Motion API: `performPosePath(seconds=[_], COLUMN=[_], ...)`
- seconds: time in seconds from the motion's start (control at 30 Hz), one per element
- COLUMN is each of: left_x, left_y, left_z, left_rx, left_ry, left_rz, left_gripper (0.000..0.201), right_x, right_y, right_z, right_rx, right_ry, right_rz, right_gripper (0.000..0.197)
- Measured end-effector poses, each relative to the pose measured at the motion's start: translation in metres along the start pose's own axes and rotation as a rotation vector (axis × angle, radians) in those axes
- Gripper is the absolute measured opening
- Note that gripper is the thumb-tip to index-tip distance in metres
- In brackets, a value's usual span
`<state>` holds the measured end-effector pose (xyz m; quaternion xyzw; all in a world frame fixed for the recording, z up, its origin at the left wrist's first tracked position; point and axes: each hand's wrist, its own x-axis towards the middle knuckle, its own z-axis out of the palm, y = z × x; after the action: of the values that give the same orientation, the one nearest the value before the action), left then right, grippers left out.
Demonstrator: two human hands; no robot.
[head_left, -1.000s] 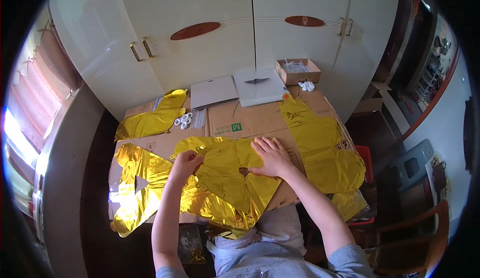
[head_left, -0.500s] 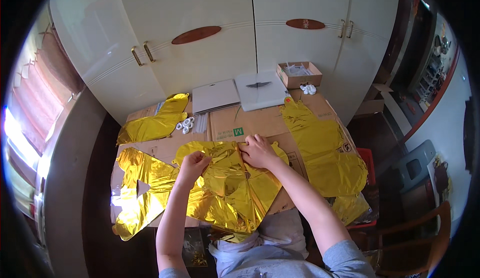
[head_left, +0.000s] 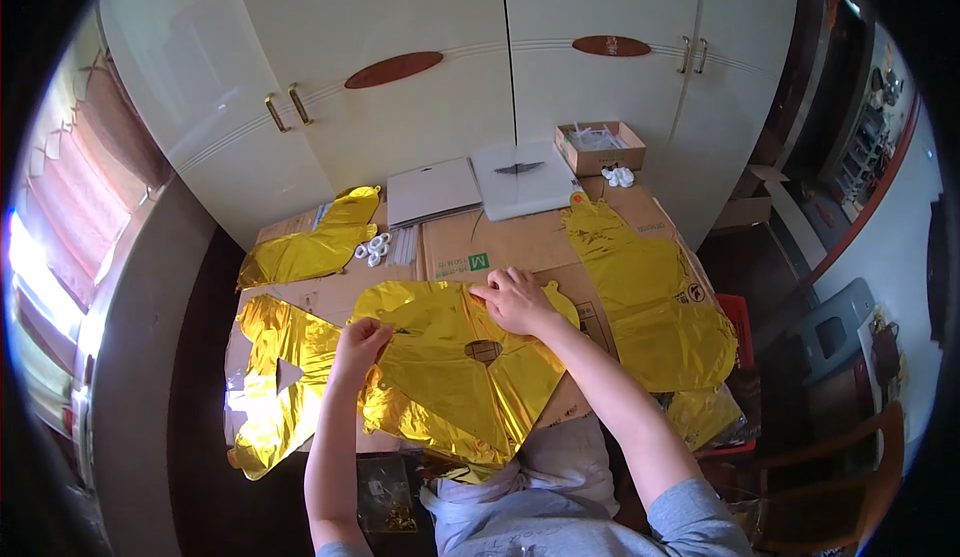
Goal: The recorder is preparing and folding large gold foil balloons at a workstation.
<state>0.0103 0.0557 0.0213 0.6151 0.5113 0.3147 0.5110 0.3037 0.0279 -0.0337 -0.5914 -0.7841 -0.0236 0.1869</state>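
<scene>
A flat gold foil balloon (head_left: 440,362) with a hole in its middle lies in front of me, its near part hanging over the table edge toward my lap. At its left edge, my left hand (head_left: 362,347) pinches the foil between thumb and fingers. My right hand (head_left: 516,303) is at the far edge, fingers bent and gripping the foil near a fold. Another gold foil balloon (head_left: 265,357), with a triangular opening, lies just left of my left hand. A larger flat gold foil balloon (head_left: 650,307) is to the right of my right arm.
Cardboard (head_left: 530,242) covers the table. At the back are a folded gold foil balloon (head_left: 310,252), white rings (head_left: 374,249), a grey folder (head_left: 432,195), a silver laptop (head_left: 525,182) and a small carton (head_left: 600,149). A red crate (head_left: 738,332) and wooden chair (head_left: 880,447) stand at right.
My left hand has moved left and slightly toward me, drawing the foil out flatter, and the hole in the middle now shows. My right hand has hardly moved.
</scene>
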Motion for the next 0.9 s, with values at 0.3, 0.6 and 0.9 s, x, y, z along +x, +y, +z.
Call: performPosePath(seconds=[0.3,0.6,0.9], left_x=[-0.022,-0.034,-0.052], left_y=[-0.019,-0.048,-0.050], left_z=[-0.021,-0.048,-0.029], left_rx=[-0.156,-0.229,1.049], left_ry=[0.046,0.116,0.584], left_rz=[-0.090,-0.145,0.421], left_gripper=[0.015,0.013,0.032], right_x=[0.015,0.009,0.008], right_y=[-0.008,-0.010,-0.011], right_z=[0.015,0.021,0.021], right_rx=[0.002,0.048,0.044], right_ry=[0.023,0.155,0.189], right_rz=[-0.021,-0.036,-0.025], right_gripper=[0.037,0.034,0.035])
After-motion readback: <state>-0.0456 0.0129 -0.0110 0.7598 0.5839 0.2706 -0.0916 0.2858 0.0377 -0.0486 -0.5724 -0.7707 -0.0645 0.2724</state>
